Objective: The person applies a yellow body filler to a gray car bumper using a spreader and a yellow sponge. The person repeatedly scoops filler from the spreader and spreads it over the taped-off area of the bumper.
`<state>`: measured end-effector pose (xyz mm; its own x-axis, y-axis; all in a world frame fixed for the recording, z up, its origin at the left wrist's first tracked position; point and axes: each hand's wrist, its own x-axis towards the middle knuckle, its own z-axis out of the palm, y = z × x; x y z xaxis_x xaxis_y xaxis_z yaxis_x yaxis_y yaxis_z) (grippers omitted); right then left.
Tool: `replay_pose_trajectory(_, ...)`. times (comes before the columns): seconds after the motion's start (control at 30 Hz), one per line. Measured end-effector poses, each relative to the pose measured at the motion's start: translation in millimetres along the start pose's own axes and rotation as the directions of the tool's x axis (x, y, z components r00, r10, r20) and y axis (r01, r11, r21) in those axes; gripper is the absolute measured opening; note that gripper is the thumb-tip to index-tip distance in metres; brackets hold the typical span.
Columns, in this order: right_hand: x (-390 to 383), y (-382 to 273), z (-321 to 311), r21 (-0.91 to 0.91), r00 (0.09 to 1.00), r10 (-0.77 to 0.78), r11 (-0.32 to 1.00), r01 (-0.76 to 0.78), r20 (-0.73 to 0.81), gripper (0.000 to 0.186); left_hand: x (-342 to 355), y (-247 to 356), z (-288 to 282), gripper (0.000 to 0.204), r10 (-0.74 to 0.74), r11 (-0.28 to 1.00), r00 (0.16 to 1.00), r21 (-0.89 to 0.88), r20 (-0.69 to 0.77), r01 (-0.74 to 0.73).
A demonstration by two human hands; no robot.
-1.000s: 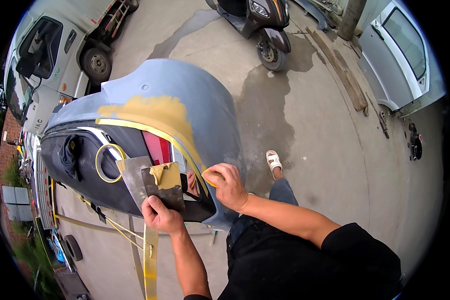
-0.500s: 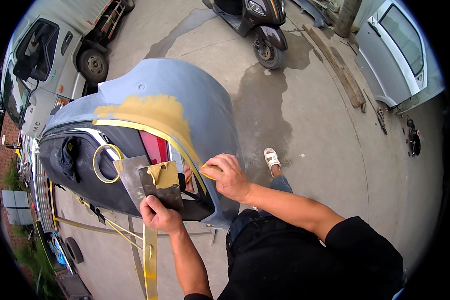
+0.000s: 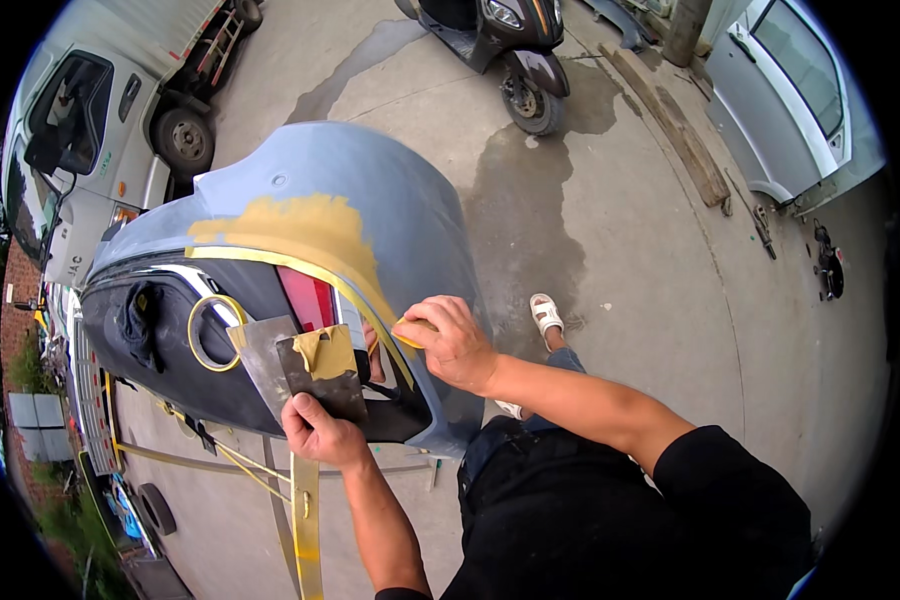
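A grey-primed car bumper (image 3: 320,160) stands in front of me, with a yellow putty patch (image 3: 290,222) smeared over its upper curve. Yellow masking tape (image 3: 300,262) follows its inner edge beside a red lamp (image 3: 307,297). My left hand (image 3: 320,437) is closed on the lower edge of metal putty plates (image 3: 262,362), which overlap and carry a lump of yellow putty (image 3: 330,353). My right hand (image 3: 454,345) pinches a yellow spreader (image 3: 410,340) against the bumper's right edge; the fingers hide most of it.
A tape roll (image 3: 234,309) and a dark cloth (image 3: 141,325) lie on the bumper's black part. A yellow-stained stand (image 3: 307,530) is below. Around stand a truck (image 3: 95,130), a scooter (image 3: 530,70), a wooden beam (image 3: 670,130) and a silver car door (image 3: 770,120).
My right hand has slid slightly left and away along the bumper's edge with the spreader. My left hand keeps the putty plates in nearly the same place.
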<state>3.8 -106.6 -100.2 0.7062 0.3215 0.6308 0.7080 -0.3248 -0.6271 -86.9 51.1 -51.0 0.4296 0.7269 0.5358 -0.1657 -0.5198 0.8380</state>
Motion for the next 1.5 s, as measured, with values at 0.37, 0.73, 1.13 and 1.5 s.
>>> replay_pose_trajectory(0.37, -19, 21, -1, 0.395, 0.929, 0.362, 0.845, -0.361, 0.074, 0.021, 1, -3, -1, 0.03, -0.009, 1.0, 1.0, -0.002, 0.002, 0.009)
replay_pose_trajectory(0.73, -42, 8, 30, 0.429, 0.932, 0.361, 0.845, -0.319, -0.019, 0.022, 2, -4, 0, 0.033, -0.004, 1.0, 1.0, -0.015, 0.01, 0.005)
replay_pose_trajectory(1.13, -10, 25, 23, 0.41, 0.961, 0.277, 0.878, -0.249, -0.008, 0.026, 3, 3, 1, 0.032, 0.029, 1.0, 0.999, 0.006, 0.034, -0.029)
replay_pose_trajectory(1.5, -49, 23, 24, 0.385, 0.969, 0.248, 0.893, -0.232, 0.01, 0.033, 5, 0, -4, 0.03, 0.051, 0.994, 0.998, 0.095, 0.033, -0.054)
